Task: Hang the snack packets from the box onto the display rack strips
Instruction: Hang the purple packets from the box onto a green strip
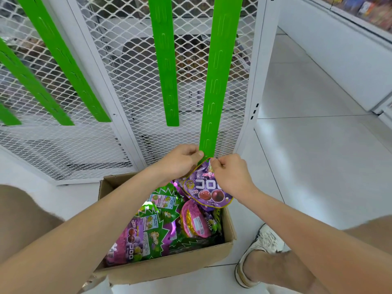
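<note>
We see the left hand (182, 160) pinching the lower end of the rightmost green strip (216, 81), thumb on its face. The right hand (231, 175) pinches the top edge of a purple snack packet (203, 187), held against that strip end above the far right corner of the cardboard box (165, 266). We cannot tell whether the packet is hooked on. The box stands on the floor (318, 166) at the foot of the white mesh rack (135, 81) and holds loose packets (157, 225). A shoe (258, 251) rests near its right wall.
</note>
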A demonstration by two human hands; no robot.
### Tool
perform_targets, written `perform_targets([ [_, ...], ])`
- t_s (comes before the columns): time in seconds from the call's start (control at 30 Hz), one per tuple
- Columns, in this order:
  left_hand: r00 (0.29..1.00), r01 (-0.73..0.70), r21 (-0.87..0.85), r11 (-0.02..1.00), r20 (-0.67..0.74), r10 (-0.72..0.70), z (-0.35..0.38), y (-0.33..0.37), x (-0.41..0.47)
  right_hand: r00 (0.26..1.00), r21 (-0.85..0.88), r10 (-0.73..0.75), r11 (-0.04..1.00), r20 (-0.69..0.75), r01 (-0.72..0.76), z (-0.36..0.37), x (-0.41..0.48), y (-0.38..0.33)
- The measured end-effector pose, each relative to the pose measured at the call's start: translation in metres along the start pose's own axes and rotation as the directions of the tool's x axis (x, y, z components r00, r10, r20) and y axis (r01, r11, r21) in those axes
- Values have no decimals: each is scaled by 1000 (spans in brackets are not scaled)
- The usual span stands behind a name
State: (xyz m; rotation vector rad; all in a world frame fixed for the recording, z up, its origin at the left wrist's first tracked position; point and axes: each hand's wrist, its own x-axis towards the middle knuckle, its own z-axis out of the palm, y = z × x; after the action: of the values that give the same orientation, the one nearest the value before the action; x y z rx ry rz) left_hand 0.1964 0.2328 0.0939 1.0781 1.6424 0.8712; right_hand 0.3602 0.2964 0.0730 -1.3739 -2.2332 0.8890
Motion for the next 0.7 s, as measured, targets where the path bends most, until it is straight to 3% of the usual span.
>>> perform_targets([
  [0.17,1000,-4,-44,999,-2,4,1,-1,-3,998,-16,-30,999,46,31,5,-4,4],
  [0.43,998,-16,-76,997,-66,11,0,-4,1,981,24,-164,986,-104,168,-7,-6,-8],
  [0.7,998,-18,-64,998,-62,14,0,3,-4,985,107,-128,984,-115,140,-1,-6,-10],
])
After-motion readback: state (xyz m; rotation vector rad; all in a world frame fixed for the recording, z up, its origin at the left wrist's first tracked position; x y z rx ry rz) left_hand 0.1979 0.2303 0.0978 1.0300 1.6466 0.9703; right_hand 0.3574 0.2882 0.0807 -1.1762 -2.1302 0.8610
